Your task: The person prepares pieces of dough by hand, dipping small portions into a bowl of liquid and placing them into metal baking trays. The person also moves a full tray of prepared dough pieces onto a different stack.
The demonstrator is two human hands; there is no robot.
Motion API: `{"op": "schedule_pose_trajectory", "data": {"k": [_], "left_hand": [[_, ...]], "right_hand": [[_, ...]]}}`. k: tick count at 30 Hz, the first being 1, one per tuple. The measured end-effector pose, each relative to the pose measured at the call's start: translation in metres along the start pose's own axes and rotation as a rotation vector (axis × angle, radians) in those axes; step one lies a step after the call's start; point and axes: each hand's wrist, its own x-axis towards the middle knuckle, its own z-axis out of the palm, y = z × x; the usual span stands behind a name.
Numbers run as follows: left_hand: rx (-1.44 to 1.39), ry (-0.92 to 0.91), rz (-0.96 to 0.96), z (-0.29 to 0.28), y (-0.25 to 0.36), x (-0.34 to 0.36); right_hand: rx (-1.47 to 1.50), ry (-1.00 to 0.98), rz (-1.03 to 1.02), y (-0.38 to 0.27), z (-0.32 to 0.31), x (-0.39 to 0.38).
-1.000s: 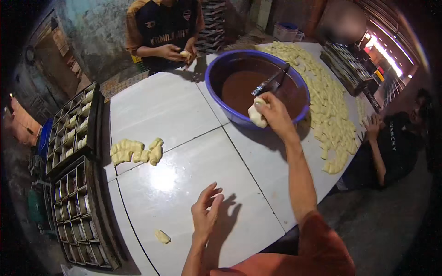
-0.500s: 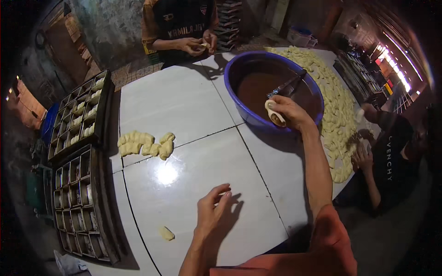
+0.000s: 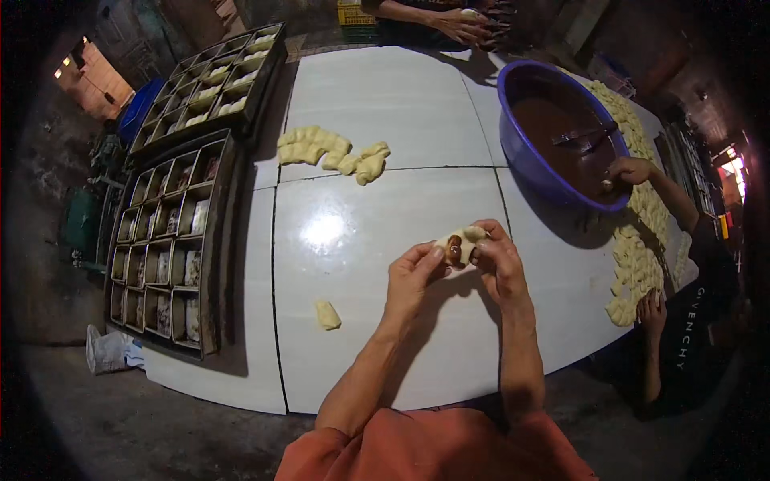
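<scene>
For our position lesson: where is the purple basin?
In the head view, the purple basin stands upper right on the table, beyond the right hand, beside dough pieces.

The person's bare right hand (image 3: 504,260) has left the round purple plastic basin (image 3: 515,148) and come over the white tiled table (image 3: 361,240). The bare left hand (image 3: 411,276), empty before, now also grips the flat, pale dough piece (image 3: 467,248) with glossy brown filling (image 3: 455,252). A black-clad co-worker's hand (image 3: 630,171) has entered the basin's right side.

One row of pale, spaced capital letters (image 3: 690,329) runs down a co-worker's dark shirt (image 3: 675,341), beside the right edge of the tabletop (image 3: 385,96), toward its near end.
</scene>
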Motion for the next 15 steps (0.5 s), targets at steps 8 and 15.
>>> {"op": "schedule_pose_trajectory", "data": {"k": [8, 15], "left_hand": [[0.125, 0.073, 0.141, -0.018, 0.014, -0.019], [0.294, -0.060, 0.133, -0.027, 0.035, -0.009]], "right_hand": [[-0.985, 0.078, -0.585, 0.053, 0.044, -0.021], [-0.674, 0.197, -0.335, 0.055, 0.053, -0.020]]}}
